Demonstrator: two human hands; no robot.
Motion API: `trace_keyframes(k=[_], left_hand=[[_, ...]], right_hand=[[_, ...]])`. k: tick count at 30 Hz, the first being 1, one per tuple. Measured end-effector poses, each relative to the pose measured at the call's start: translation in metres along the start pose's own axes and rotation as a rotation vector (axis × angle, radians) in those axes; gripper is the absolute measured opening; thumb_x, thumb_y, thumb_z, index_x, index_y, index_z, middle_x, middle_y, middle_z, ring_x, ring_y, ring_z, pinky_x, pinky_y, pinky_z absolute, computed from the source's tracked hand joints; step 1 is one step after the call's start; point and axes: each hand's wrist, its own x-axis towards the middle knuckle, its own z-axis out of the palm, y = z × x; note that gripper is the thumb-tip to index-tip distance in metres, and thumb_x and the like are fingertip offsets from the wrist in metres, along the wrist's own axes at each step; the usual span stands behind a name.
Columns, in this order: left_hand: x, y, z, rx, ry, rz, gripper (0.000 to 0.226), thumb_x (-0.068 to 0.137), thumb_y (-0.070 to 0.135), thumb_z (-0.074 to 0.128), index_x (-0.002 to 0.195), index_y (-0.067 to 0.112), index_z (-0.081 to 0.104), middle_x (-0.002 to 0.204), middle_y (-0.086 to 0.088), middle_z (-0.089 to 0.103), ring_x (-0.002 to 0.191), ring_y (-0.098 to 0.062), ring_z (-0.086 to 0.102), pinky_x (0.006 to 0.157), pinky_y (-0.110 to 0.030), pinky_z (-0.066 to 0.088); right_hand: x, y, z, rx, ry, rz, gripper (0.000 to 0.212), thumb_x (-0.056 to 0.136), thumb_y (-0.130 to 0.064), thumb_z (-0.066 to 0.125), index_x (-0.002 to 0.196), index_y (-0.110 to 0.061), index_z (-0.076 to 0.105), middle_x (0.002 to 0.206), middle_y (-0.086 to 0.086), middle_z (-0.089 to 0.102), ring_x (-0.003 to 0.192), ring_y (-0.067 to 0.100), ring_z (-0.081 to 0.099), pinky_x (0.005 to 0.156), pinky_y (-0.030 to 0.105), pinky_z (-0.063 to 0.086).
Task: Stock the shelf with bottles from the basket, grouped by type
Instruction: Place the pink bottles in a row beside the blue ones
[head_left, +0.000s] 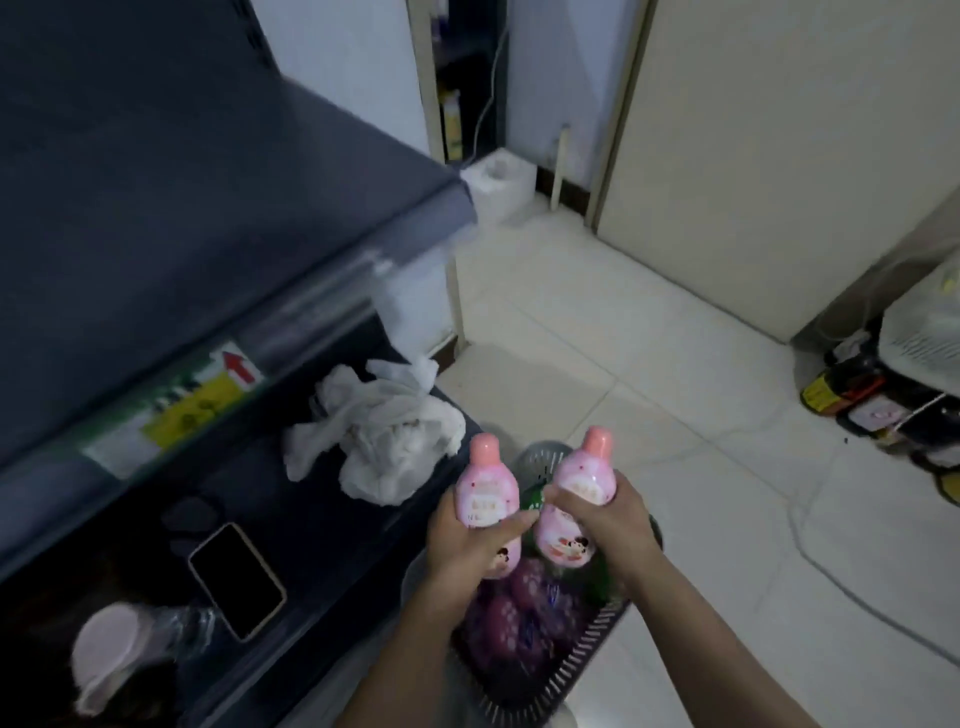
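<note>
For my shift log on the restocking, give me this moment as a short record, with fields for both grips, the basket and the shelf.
left grip: holds a pink bottle upright above the basket
right grip: holds a second pink bottle upright, beside the first
basket: below the hands, with purple bottles and a green bottle inside
shelf: dark, with a smartphone and a crumpled white bag lying on it

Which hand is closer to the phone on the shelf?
Left. The left hand, gripping a pink bottle, is to the right of the phone; the right hand, gripping another, is farther right.
</note>
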Motion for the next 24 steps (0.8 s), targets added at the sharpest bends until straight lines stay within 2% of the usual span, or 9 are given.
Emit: trace_keyframes(k=[2, 5, 7, 10, 12, 15, 18, 21, 24], left_hand=[[-0.020, 0.041, -0.002, 0.012, 0.025, 0.115, 0.079, 0.039, 0.037, 0.088, 0.111, 0.019, 0.060, 0.105, -0.004, 0.069, 0.097, -0.019, 0.065, 0.089, -0.042, 0.053], [-0.054, 0.098, -0.011, 0.018, 0.060, 0.257, 0.079, 0.045, 0.036, 0.088, 0.116, 0.021, 0.057, 0.110, 0.004, 0.064, 0.103, -0.014, 0.060, 0.093, -0.036, 0.050], [-0.081, 0.132, -0.022, -0.004, 0.081, 0.348, 0.068, 0.048, 0.030, 0.090, 0.108, 0.023, 0.058, 0.106, 0.004, 0.065, 0.099, -0.014, 0.061, 0.082, -0.029, 0.051], [-0.118, 0.172, -0.047, -0.075, 0.074, 0.464, 0.061, 0.041, 0.029, 0.090, 0.094, 0.025, 0.060, 0.088, -0.002, 0.069, 0.078, -0.014, 0.066, 0.060, -0.028, 0.055], [-0.140, 0.193, -0.068, -0.108, 0.085, 0.521, 0.058, 0.042, 0.027, 0.090, 0.091, 0.026, 0.059, 0.081, -0.002, 0.067, 0.069, -0.013, 0.064, 0.057, -0.031, 0.055], [-0.167, 0.216, -0.102, -0.125, 0.165, 0.624, 0.055, 0.049, 0.019, 0.090, 0.093, 0.028, 0.057, 0.083, 0.002, 0.066, 0.069, -0.007, 0.063, 0.057, -0.023, 0.054], [-0.192, 0.231, -0.142, -0.137, 0.257, 0.693, 0.049, 0.057, 0.009, 0.087, 0.091, 0.023, 0.055, 0.078, 0.005, 0.063, 0.060, 0.003, 0.060, 0.054, -0.016, 0.051], [-0.215, 0.233, -0.188, -0.144, 0.358, 0.714, 0.054, 0.053, 0.016, 0.089, 0.094, 0.025, 0.055, 0.083, 0.006, 0.063, 0.068, -0.001, 0.060, 0.059, -0.018, 0.050], [-0.233, 0.224, -0.240, -0.148, 0.424, 0.720, 0.050, 0.062, 0.010, 0.086, 0.097, 0.025, 0.053, 0.087, 0.005, 0.064, 0.073, -0.003, 0.061, 0.058, -0.016, 0.052]], right_hand=[[-0.019, -0.049, -0.003, -0.029, -0.033, -0.113, 0.037, 0.068, -0.014, 0.081, 0.098, -0.012, 0.060, 0.089, 0.010, 0.070, 0.078, 0.022, 0.067, 0.066, 0.031, 0.057], [-0.050, -0.118, -0.003, -0.059, -0.092, -0.290, 0.038, 0.063, -0.014, 0.083, 0.092, -0.016, 0.059, 0.083, 0.006, 0.068, 0.072, 0.019, 0.065, 0.062, 0.030, 0.055], [-0.072, -0.157, 0.000, -0.082, -0.138, -0.397, 0.040, 0.059, -0.017, 0.084, 0.090, -0.016, 0.058, 0.077, 0.001, 0.065, 0.066, 0.013, 0.061, 0.057, 0.026, 0.051], [-0.103, -0.209, 0.012, -0.105, -0.227, -0.547, 0.036, 0.067, -0.012, 0.081, 0.093, -0.015, 0.057, 0.078, 0.000, 0.064, 0.064, 0.009, 0.059, 0.058, 0.023, 0.052], [-0.125, -0.236, 0.025, -0.119, -0.291, -0.632, 0.036, 0.067, -0.012, 0.081, 0.093, -0.018, 0.056, 0.081, 0.000, 0.063, 0.069, 0.012, 0.061, 0.062, 0.025, 0.053], [-0.155, -0.264, 0.052, -0.111, -0.372, -0.730, 0.037, 0.066, -0.011, 0.082, 0.091, -0.020, 0.056, 0.081, -0.001, 0.063, 0.071, 0.013, 0.061, 0.065, 0.026, 0.055], [-0.182, -0.280, 0.089, -0.112, -0.422, -0.784, 0.040, 0.065, -0.017, 0.083, 0.095, -0.015, 0.057, 0.084, 0.004, 0.064, 0.075, 0.018, 0.062, 0.072, 0.036, 0.055], [-0.211, -0.285, 0.132, -0.135, -0.477, -0.830, 0.041, 0.064, -0.022, 0.084, 0.095, -0.017, 0.058, 0.085, 0.003, 0.065, 0.078, 0.018, 0.063, 0.074, 0.036, 0.055], [-0.244, -0.279, 0.180, -0.169, -0.540, -0.860, 0.042, 0.064, -0.023, 0.084, 0.096, -0.017, 0.057, 0.085, 0.001, 0.064, 0.077, 0.015, 0.062, 0.069, 0.030, 0.054]])
